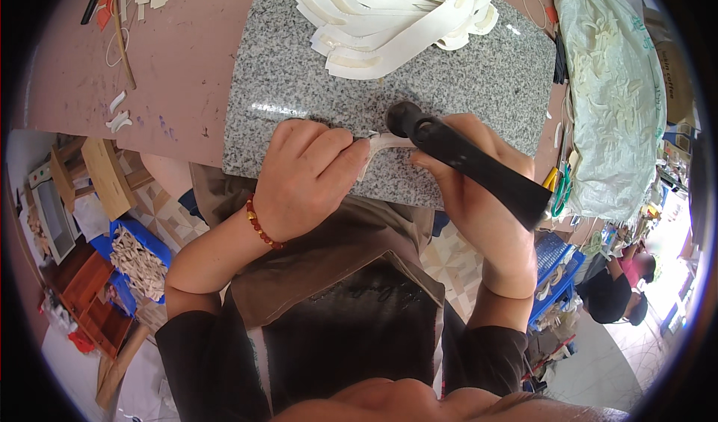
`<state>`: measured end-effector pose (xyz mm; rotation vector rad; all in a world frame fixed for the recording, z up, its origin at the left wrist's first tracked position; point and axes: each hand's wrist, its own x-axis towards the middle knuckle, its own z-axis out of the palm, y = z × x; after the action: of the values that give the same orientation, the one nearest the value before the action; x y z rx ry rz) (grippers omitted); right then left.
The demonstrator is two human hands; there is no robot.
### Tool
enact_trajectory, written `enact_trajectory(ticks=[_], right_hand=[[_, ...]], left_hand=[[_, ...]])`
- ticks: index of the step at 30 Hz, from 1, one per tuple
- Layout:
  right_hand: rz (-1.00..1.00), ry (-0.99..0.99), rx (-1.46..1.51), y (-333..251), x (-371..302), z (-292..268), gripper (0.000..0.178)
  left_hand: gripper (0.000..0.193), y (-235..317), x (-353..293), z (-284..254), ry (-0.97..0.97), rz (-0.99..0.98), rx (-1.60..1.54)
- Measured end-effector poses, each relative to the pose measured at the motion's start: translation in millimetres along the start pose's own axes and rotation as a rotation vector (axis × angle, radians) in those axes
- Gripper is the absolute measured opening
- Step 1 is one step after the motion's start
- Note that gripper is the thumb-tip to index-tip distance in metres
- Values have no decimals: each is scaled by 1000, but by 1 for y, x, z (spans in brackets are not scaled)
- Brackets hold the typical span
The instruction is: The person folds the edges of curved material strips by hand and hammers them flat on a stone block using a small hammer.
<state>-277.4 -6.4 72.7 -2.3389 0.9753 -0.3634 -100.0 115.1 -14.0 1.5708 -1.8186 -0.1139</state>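
Note:
A narrow white curved strip (390, 142) is stretched just above the near part of a speckled grey stone slab (299, 85). My left hand (310, 167), with a beaded bracelet at the wrist, is closed and pinches the strip's left end. My right hand (471, 164) holds a black hammer (471, 160), its round head toward the strip and its handle slanting down to the right across the hand. The right thumb and fingertips are at the strip's right end; the hammer hides part of those fingers. At the slab's far side lies a pile of white curved strips (389, 18).
Under the slab is a brownish-pink table (179, 70) with white scraps and a thin stick at left. A white woven sack (609, 100) and green-handled scissors (561, 190) lie at right. Blue crates (142, 261) stand below on the left. Another person (609, 295) is far right.

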Motion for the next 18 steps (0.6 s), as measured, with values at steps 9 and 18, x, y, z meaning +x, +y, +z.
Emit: enact_trajectory(ticks=[9, 18], right_hand=[[-60, -206, -69, -5, 5, -2, 26], [-38, -251, -99, -3, 3, 2, 28]], left_hand=[[35, 1, 0, -8, -140, 64, 111], [30, 5, -13, -3, 14, -70, 29]])
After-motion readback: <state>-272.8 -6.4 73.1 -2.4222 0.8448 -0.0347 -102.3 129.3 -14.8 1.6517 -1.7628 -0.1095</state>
